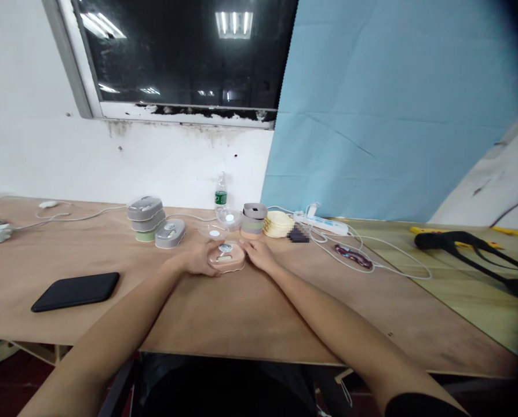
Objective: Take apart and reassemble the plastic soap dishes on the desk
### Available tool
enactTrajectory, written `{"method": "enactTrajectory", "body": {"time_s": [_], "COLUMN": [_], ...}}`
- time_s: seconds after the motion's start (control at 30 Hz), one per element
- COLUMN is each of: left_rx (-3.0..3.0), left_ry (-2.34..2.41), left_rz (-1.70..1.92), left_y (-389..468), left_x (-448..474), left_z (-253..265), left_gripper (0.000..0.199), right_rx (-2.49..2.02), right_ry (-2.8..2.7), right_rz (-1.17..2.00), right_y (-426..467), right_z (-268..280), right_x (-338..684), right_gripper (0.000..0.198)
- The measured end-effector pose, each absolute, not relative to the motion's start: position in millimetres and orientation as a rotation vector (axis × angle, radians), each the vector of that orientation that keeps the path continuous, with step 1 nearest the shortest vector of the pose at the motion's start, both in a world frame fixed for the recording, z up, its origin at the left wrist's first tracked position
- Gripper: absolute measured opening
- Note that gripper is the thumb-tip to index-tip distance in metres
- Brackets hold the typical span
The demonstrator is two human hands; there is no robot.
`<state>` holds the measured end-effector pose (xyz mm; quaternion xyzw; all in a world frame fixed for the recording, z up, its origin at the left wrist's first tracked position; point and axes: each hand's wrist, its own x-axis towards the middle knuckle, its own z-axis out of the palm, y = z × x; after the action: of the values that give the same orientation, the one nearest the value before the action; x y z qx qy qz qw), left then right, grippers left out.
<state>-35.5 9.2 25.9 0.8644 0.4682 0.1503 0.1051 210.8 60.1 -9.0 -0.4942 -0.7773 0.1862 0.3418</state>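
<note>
A pink oval box (228,263) with a clear lid and a round label sits on the table between my hands. My left hand (198,259) wraps round its left side, thumb towards the near edge. My right hand (259,255) has its fingers on the far right edge of the box. Behind it are clear plastic lids (228,219) with round white labels and a stack of coloured tubs (254,225). To the left, a single grey lidded box (170,234) stands beside a stack of grey and green boxes (146,219).
Pale yellow stacked pieces (278,225) and a water bottle (221,194) are near the wall. A black phone (76,291) lies left. On the right are a white power strip (324,224), loose cables, a dark red bundle (353,256) and a black strapped item (471,255).
</note>
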Motion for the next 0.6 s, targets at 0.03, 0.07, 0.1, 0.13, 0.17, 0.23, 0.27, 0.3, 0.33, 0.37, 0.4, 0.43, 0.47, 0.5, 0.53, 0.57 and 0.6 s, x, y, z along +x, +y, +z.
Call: {"method": "enactTrajectory", "body": {"time_s": [0.03, 0.07, 0.1, 0.13, 0.17, 0.23, 0.27, 0.3, 0.33, 0.37, 0.4, 0.43, 0.47, 0.5, 0.53, 0.57, 0.6], "left_rx": [2.557, 2.578, 2.614, 2.662, 2.716, 2.803, 2.823, 2.818, 2.787, 2.730, 2.646, 2.550, 2.450, 2.347, 2.241, 2.140, 2.050], "left_ry": [1.389, 1.395, 1.390, 1.373, 1.350, 1.324, 1.348, 1.414, 1.519, 1.647, 1.797, 1.942, 2.080, 2.211, 2.335, 2.439, 2.521], "left_rz": [0.458, 0.485, 0.523, 0.570, 0.626, 0.745, 0.810, 0.889, 0.977, 1.067, 1.159, 1.222, 1.261, 1.274, 1.272, 1.255, 1.229], "left_y": [8.5, 8.2, 8.5, 9.1, 10.2, 13.4, 15.2, 16.9, 18.6, 20.2, 21.5, 22.7, 23.7, 24.4, 24.9, 25.2, 25.2], "left_x": [-35.4, -35.3, -35.4, -36.0, -37.1, -41.8, -45.6, -50.4, -56.1, -62.4, -69.2, -76.0, -82.6, -88.6, -93.8, -98.0, -101.1], "left_z": [25.3, 24.6, 23.8, 23.4, 23.5, 25.7, 28.0, 30.7, 33.7, 36.7, 39.3, 41.3, 42.5, 42.9, 42.5, 41.6, 40.4], "left_gripper": [0.105, 0.103, 0.102, 0.100, 0.098, 0.094, 0.092, 0.090, 0.088, 0.085, 0.083, 0.081, 0.080, 0.077, 0.075, 0.073, 0.071], "right_rx": [-1.282, -1.283, -1.289, -1.302, -1.319, -1.353, -1.364, -1.372, -1.375, -1.377, -1.376, -1.373, -1.367, -1.361, -1.356, -1.352, -1.349], "right_ry": [-2.013, -2.000, -1.980, -1.952, -1.919, -1.855, -1.832, -1.816, -1.809, -1.812, -1.821, -1.834, -1.849, -1.861, -1.872, -1.879, -1.886], "right_rz": [0.493, 0.508, 0.525, 0.543, 0.563, 0.606, 0.622, 0.633, 0.637, 0.633, 0.625, 0.616, 0.610, 0.605, 0.601, 0.597, 0.590], "right_y": [60.4, 60.9, 61.7, 62.7, 63.9, 66.7, 68.1, 69.4, 70.6, 71.5, 72.2, 72.5, 72.6, 72.4, 72.0, 71.6, 71.0], "right_z": [-9.1, -9.1, -9.2, -9.4, -9.6, -10.2, -10.7, -11.2, -11.8, -12.3, -12.8, -13.2, -13.5, -13.5, -13.4, -13.1, -12.7], "right_x": [210.8, 210.9, 211.2, 211.6, 212.2, 213.9, 214.9, 215.8, 216.7, 217.3, 217.7, 218.0, 218.1, 218.0, 218.0, 217.9, 217.9], "right_gripper": [0.058, 0.059, 0.059, 0.060, 0.060, 0.062, 0.062, 0.061, 0.061, 0.060, 0.059, 0.058, 0.057, 0.057, 0.056, 0.056, 0.055]}}
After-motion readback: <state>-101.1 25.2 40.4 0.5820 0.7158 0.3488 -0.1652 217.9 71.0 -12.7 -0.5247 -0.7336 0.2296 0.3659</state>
